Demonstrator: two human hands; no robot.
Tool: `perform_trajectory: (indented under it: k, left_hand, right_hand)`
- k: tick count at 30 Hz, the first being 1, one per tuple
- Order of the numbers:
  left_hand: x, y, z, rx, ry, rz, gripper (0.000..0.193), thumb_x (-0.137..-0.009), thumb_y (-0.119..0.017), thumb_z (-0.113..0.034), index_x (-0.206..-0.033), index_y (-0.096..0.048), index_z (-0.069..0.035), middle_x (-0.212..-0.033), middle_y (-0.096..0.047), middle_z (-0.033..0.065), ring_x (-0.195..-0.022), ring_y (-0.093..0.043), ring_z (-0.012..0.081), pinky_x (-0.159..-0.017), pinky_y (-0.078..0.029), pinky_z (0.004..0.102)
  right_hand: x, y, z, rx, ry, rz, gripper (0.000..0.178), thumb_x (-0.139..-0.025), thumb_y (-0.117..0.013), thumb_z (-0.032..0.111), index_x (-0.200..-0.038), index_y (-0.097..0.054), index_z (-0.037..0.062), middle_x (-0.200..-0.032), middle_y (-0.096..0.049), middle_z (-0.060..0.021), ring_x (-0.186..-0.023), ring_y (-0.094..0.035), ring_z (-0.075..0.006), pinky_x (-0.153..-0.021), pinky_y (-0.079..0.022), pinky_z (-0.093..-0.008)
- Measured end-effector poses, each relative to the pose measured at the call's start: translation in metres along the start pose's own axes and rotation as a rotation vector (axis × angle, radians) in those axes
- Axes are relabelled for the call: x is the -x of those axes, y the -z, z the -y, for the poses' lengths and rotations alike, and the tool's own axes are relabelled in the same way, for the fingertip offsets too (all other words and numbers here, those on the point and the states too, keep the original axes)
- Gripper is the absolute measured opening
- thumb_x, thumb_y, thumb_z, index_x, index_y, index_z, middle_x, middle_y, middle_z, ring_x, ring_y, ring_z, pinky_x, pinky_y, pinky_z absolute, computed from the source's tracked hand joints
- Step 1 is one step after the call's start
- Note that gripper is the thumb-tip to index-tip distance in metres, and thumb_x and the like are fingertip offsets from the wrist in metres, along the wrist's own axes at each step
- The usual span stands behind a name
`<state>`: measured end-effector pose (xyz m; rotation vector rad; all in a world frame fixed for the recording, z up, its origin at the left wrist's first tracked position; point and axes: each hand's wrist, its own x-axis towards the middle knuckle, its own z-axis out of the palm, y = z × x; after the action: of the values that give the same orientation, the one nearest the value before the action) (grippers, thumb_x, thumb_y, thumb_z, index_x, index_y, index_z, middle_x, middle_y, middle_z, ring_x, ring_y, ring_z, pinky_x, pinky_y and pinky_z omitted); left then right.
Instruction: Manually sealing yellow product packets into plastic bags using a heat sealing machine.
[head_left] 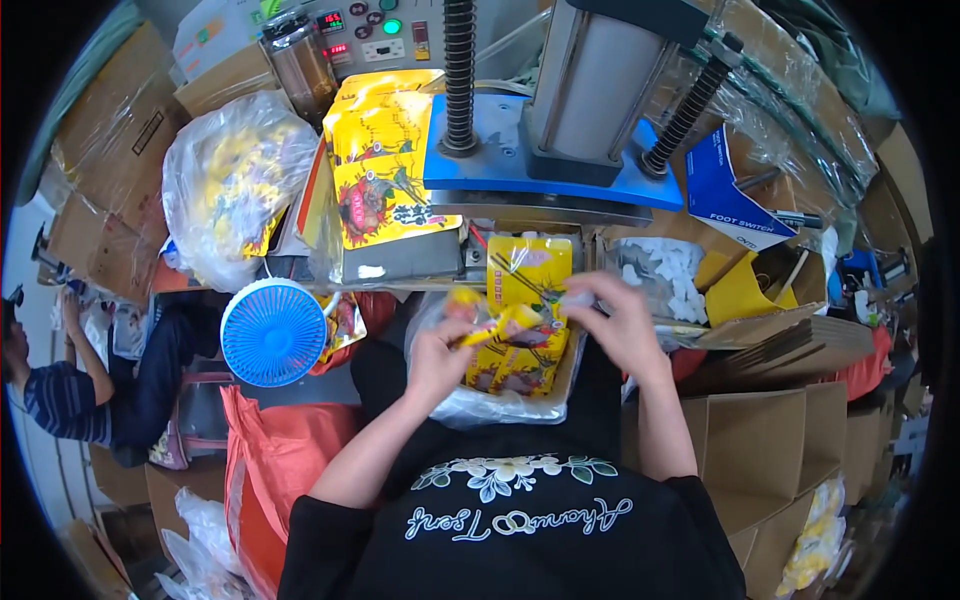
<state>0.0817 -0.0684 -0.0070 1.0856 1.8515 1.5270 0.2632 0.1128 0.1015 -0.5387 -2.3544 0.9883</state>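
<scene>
My left hand (436, 355) is closed on a yellow printed pouch (510, 325), which is bent and blurred by motion. To its right, my right hand (618, 318) has its fingertips pinched together beside a small whitish bit; what they hold is not clear. Both hands are above a plastic-lined box (572, 372) on my lap, with several yellow pouches (515, 368) in it. Another yellow pouch (528, 262) lies flat at the front of the press, just beyond my hands. The press's blue plate (490, 165) is above and behind it.
A stack of yellow pouches (385, 180) lies left of the press, near a clear bag of pouches (240, 180). A blue fan (273, 332) stands by my left arm. Cardboard boxes (755, 440) and a blue-and-white carton (735, 195) are at right. Another person (70, 385) sits far left.
</scene>
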Motion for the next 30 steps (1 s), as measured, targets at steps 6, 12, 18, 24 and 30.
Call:
perform_trajectory:
  k: [6,12,18,24,30]
  left_hand:
    - [0.017,-0.019,-0.005,0.146,0.105,0.198,0.015,-0.087,-0.069,-0.012,-0.093,-0.07,0.002,-0.078,-0.067,0.0079,-0.071,-0.062,0.0135,-0.065,-0.046,0.0283]
    - [-0.004,-0.028,-0.015,-0.235,-0.017,0.153,0.015,-0.085,-0.07,-0.009,-0.093,-0.071,0.003,-0.083,-0.068,0.01,-0.074,-0.062,0.0152,-0.068,-0.048,0.0278]
    - [-0.004,-0.038,-0.008,0.084,-0.001,0.221,0.017,-0.088,-0.069,-0.012,-0.095,-0.07,0.004,-0.087,-0.069,0.0054,-0.076,-0.06,0.0086,-0.068,-0.047,0.0242]
    - [-0.018,-0.041,-0.013,0.188,0.164,0.23,0.027,-0.091,-0.068,-0.022,-0.092,-0.071,0.004,-0.076,-0.068,0.0007,-0.068,-0.058,0.0046,-0.062,-0.046,0.0225]
    - [-0.054,-0.049,-0.039,0.601,0.385,0.007,0.031,-0.092,-0.067,-0.021,-0.092,-0.069,0.01,-0.083,-0.071,0.0101,-0.071,-0.065,0.0109,-0.063,-0.05,0.0246]
  right_hand:
    - [0.003,-0.013,0.001,-0.137,-0.03,0.246,0.025,-0.08,-0.073,0.012,-0.103,-0.069,0.003,-0.094,-0.07,-0.0098,-0.087,-0.063,-0.0224,-0.078,-0.049,-0.0323]
    - [0.003,0.007,-0.013,-0.129,-0.017,0.162,0.028,-0.078,-0.075,0.011,-0.105,-0.07,0.0031,-0.095,-0.07,-0.0074,-0.084,-0.062,-0.0186,-0.077,-0.048,-0.0295]
    - [0.008,0.013,-0.014,-0.108,0.034,0.257,0.03,-0.078,-0.076,0.012,-0.105,-0.069,0.0024,-0.096,-0.069,-0.0109,-0.09,-0.063,-0.0244,-0.082,-0.049,-0.0345]
    - [-0.004,-0.002,-0.021,-0.275,-0.171,0.095,0.031,-0.08,-0.076,0.013,-0.107,-0.068,0.0014,-0.099,-0.07,-0.0091,-0.092,-0.063,-0.0172,-0.083,-0.05,-0.0318]
    - [-0.002,0.037,-0.065,0.043,-0.25,-0.326,0.032,-0.085,-0.071,0.021,-0.109,-0.067,0.0006,-0.093,-0.07,-0.0135,-0.082,-0.067,-0.0228,-0.075,-0.052,-0.033]
